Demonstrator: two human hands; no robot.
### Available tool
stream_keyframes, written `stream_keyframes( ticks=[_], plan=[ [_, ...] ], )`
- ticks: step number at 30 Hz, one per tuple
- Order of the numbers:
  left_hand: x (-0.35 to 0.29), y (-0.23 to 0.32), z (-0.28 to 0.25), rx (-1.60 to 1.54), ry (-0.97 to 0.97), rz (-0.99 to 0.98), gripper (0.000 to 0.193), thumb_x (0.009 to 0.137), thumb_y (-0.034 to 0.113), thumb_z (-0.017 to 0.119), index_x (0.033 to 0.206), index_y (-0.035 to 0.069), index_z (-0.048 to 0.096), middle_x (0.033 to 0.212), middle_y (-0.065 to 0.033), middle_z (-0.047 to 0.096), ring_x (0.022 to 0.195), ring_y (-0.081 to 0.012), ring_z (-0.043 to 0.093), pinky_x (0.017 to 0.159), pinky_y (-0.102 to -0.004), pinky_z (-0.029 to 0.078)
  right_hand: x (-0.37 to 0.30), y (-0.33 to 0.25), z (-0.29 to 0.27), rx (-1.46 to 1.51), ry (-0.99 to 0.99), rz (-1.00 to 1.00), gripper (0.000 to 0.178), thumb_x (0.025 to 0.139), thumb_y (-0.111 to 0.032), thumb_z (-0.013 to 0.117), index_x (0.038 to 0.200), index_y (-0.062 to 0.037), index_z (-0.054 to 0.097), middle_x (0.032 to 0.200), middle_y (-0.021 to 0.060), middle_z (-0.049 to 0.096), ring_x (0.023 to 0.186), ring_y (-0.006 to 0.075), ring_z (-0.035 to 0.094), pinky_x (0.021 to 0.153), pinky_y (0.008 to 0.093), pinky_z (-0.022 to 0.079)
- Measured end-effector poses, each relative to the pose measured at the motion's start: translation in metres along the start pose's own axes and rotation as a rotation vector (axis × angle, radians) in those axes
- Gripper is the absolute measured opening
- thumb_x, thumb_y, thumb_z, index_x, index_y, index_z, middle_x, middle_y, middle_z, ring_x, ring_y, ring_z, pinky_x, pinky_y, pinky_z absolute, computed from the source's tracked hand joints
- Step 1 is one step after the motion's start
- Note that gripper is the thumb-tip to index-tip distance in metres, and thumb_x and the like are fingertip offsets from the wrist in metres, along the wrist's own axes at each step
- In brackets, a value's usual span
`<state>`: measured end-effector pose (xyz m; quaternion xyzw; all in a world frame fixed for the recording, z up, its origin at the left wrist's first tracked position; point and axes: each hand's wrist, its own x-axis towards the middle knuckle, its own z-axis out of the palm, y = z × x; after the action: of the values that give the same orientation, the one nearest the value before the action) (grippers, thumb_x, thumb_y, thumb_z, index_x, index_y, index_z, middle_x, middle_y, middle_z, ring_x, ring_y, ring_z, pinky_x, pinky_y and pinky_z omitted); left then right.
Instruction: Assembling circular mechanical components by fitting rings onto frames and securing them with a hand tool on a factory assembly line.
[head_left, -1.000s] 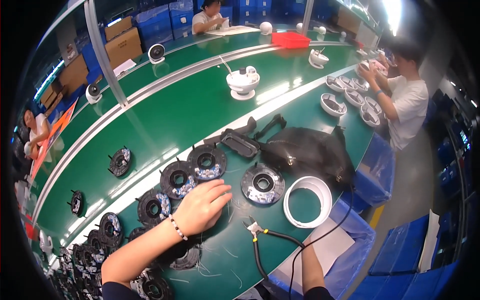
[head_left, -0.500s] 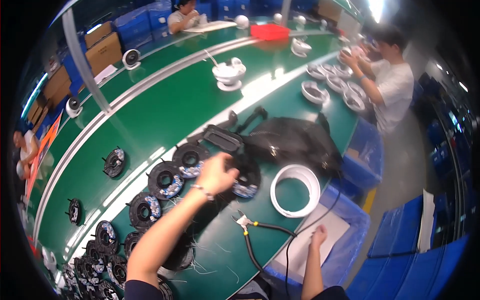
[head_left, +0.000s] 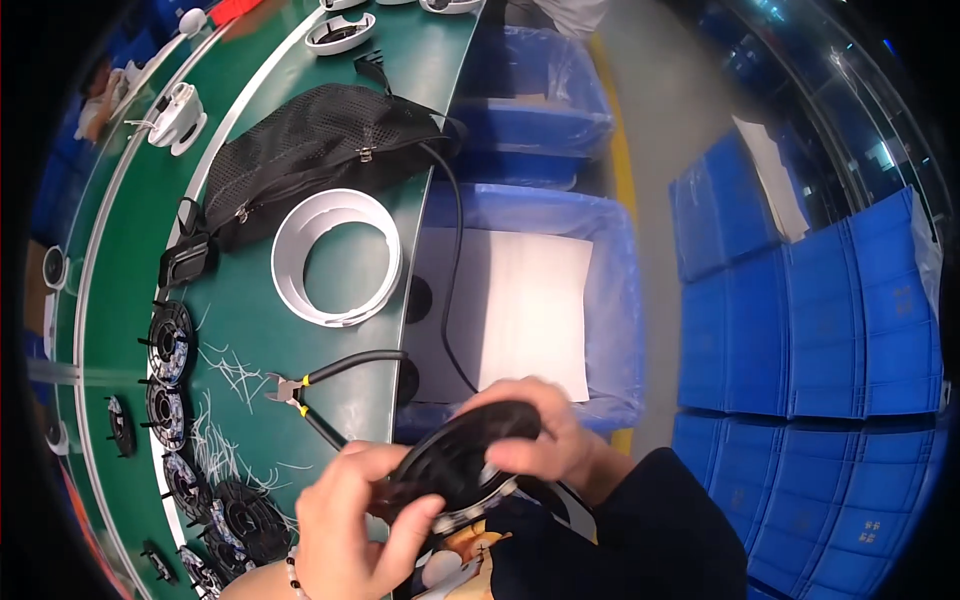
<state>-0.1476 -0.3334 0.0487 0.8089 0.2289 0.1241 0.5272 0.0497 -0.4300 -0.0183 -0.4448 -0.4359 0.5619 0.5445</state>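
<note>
A dark round plastic housing is held tilted in front of my body, past the near edge of the table. My left hand grips its left side, thumb along the lower rim. At its right, my right hand has its fingers curled around the rim. Small pale parts show along the lower edge, but motion blurs the details. Diagonal cutters with black and yellow handles lie on the green table just beyond my left hand. A white plastic ring rests farther off, near the table's right edge.
Similar round housings with circuit boards line the left side. Thin white offcuts are scattered beside them. A black mesh bag lies beyond the ring. Right of the table stands a blue-lined bin holding cardboard, with blue crates across the aisle.
The view has swung right and down. My left hand has come back from the row of housings, and both hands now hold a housing close to me. My right hand was empty beside the bin.
</note>
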Motion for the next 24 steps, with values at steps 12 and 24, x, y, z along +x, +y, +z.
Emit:
stream_keyframes(
  ticks=[12,24],
  plan=[
    [-0.144,-0.009,-0.059,0.064,0.799,-0.57,0.028,0.085,0.013,0.056,0.107,-0.003,0.052,0.095,-0.0142,0.06,0.079,-0.0212,0.06,0.068,-0.0297,0.049,0.059,0.277,-0.179,-0.219,1.09,0.482,0.037,0.071,-0.023,0.068,0.094,0.0045,0.059,0.087,0.0089,0.062,0.079,0.0182,0.057,0.071,0.0299,0.044],
    [-0.245,0.032,-0.027,0.185,0.944,-0.849,0.029,0.088,0.007,0.049,0.115,-0.003,0.046,0.11,-0.0142,0.052,0.092,-0.0216,0.054,0.081,-0.0301,0.045,0.187,0.5,-0.141,0.055,0.89,0.373,0.035,0.079,-0.022,0.058,0.105,0.0023,0.058,0.096,0.0174,0.063,0.089,0.0236,0.06,0.075,0.0341,0.045]
  ],
)
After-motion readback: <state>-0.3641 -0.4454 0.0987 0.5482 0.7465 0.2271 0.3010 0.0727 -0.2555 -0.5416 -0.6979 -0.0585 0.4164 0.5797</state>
